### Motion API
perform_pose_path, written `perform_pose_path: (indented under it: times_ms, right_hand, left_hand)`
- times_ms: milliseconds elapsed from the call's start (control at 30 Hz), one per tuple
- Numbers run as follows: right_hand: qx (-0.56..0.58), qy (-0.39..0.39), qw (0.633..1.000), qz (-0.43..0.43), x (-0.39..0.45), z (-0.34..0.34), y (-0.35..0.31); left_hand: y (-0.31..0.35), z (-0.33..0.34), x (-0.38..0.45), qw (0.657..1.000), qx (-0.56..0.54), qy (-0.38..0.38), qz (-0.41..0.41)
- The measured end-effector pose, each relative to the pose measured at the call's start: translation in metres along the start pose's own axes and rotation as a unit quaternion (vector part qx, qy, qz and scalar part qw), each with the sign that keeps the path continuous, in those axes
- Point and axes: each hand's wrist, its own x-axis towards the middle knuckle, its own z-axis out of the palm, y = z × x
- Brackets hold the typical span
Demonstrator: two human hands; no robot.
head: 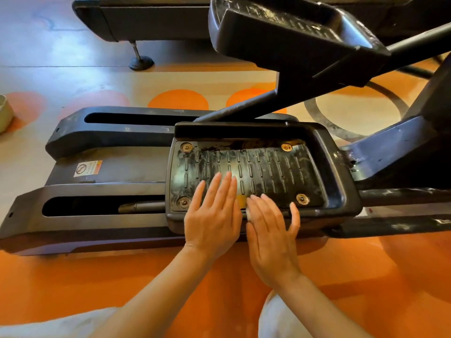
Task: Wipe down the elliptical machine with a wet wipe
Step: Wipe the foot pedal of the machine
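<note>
The elliptical's near foot pedal (pixel 266 172) is a black ribbed tray with brass bolts at its corners, streaked with grime. My left hand (pixel 212 215) lies flat with straight fingers on the pedal's near left part. My right hand (pixel 271 225) lies flat over the pedal's front rim, pressing a white wet wipe (pixel 249 214), of which only a small edge shows beside the index finger. The second pedal (pixel 290 32) hangs higher at the back.
The machine's black base rails (pixel 105 132) stretch to the left, with a warning sticker (pixel 87 168) between them. Another machine's frame and foot (pixel 141 61) stand at the back. A pale container (pixel 3 113) sits at the left edge. My knees are at the bottom, on the orange floor.
</note>
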Motion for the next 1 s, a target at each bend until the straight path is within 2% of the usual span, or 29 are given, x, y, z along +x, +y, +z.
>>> perform_pose_path:
  times_ms: [100,233,367,533,733,900,1000]
  right_hand:
    - [-0.026,-0.009,1.0,0.004,-0.002,-0.007,0.019]
    - [-0.048,0.002,0.997,0.057,-0.008,-0.018,0.039]
    - [-0.034,0.013,0.995,0.096,-0.003,-0.015,0.028]
    - [-0.032,-0.014,0.997,0.071,-0.001,-0.011,0.013]
    - [-0.11,-0.022,0.98,0.166,-0.013,-0.025,0.051]
    - [-0.131,-0.031,0.966,0.221,0.0,-0.025,0.04]
    - [-0.122,-0.042,0.966,0.222,0.003,-0.023,0.032]
  left_hand:
    - [0.002,0.003,0.0,1.0,0.003,0.024,-0.018]
    - [0.002,0.005,-0.001,0.999,0.006,0.044,-0.014]
    - [0.001,0.009,-0.001,0.997,0.003,0.079,-0.025]
    - [-0.001,0.011,-0.002,0.995,0.007,0.094,-0.019]
    - [-0.002,0.012,-0.003,0.994,0.017,0.108,-0.018]
    - [-0.002,0.014,-0.004,0.993,0.017,0.113,-0.01]
    - [-0.004,0.015,-0.005,0.993,0.018,0.117,-0.004]
